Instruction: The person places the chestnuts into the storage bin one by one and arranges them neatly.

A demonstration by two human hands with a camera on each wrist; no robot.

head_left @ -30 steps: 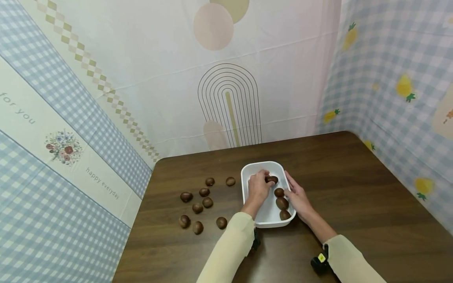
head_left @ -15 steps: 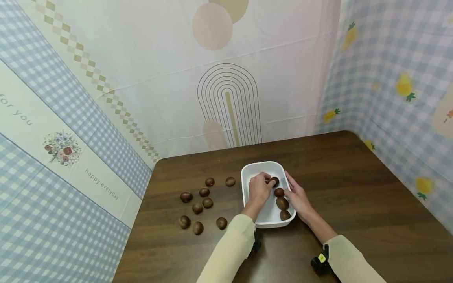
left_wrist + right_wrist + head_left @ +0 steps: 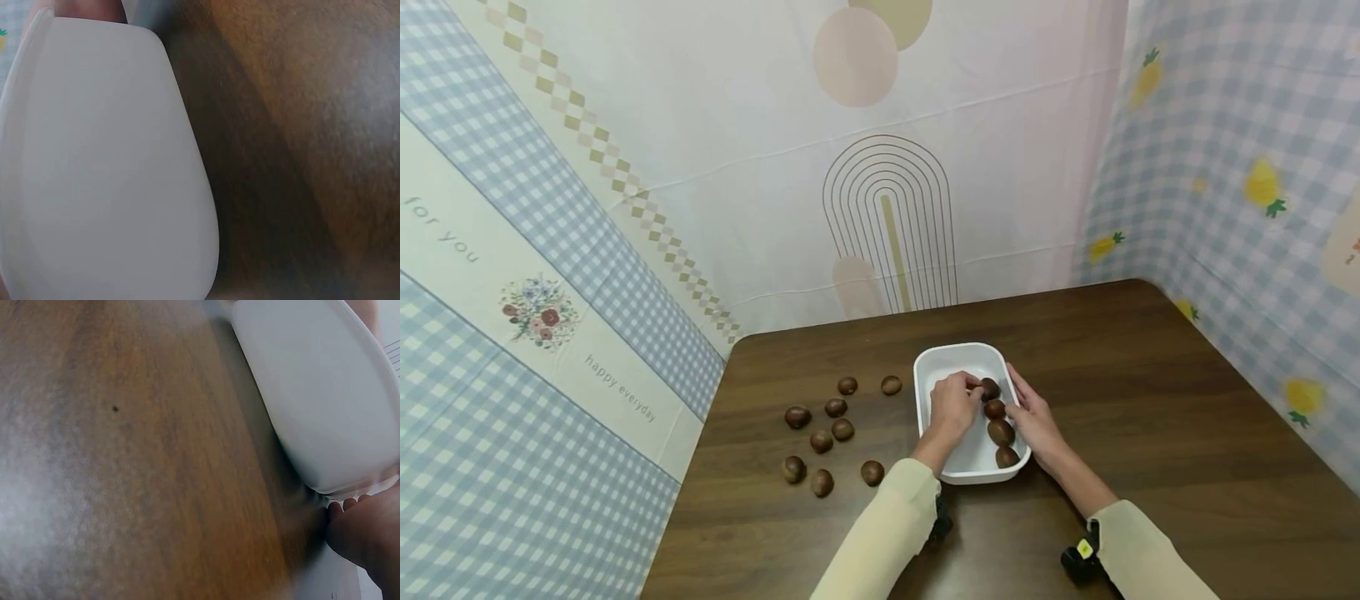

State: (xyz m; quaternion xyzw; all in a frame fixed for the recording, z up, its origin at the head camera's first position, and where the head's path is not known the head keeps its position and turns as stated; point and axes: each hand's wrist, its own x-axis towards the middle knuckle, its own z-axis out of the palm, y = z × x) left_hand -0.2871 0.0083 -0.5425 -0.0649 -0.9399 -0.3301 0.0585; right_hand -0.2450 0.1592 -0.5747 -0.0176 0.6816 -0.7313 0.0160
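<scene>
- Left hand (image 3: 952, 408), lower centre of frame: fingers at the topmost brown nut (image 3: 991, 388) (pinched or loose, cannot tell).
- Right hand (image 3: 1034, 422), just rightward: fingers gripping the white tray (image 3: 961, 357) by its side.

White container (image 3: 112, 150) fills left side, brown worktop (image 3: 325, 87) right, dark shadow between. Partial hand (image 3: 94, 9) behind container top, blurry.

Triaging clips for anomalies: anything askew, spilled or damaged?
Nothing stands out. The white tray is upright with no visible damage; four brown nuts line its right side. Nine loose nuts lie left of it on the table, with no clear sign of a spill.
</scene>
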